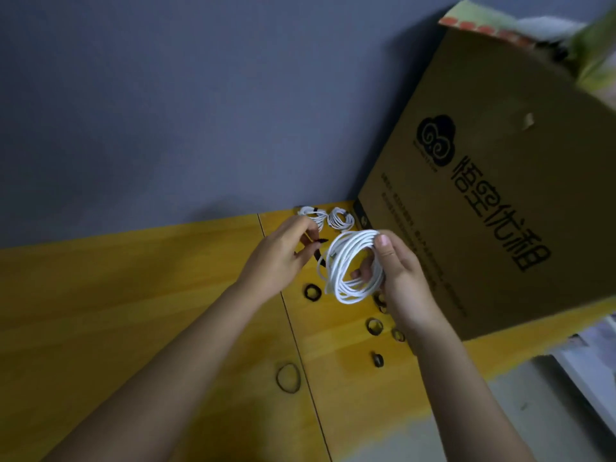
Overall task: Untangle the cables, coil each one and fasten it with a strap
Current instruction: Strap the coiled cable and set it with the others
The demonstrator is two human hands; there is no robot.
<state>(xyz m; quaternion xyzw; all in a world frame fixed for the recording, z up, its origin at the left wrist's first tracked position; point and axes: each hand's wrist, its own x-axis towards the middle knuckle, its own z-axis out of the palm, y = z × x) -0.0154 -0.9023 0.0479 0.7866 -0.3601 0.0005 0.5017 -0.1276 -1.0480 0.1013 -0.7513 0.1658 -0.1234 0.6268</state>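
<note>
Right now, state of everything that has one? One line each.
Left hand: pinching a black strap, unfastened.
Right hand: gripping the white coil, wound, not yet strapped.
Two far coils: wound, strapped, lying on the table.
Loose straps: rolled into small rings, unused, on the table.
Rubber band: lying flat, unused.
Cardboard box: standing on the table, top open.

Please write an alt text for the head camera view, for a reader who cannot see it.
A person's right hand holds a coiled white cable above a yellow wooden table, while the left hand pinches a thin black strap beside it. Two strapped white cable coils lie by the grey wall, rolled black straps on the table, a brown cardboard box at right.
</note>
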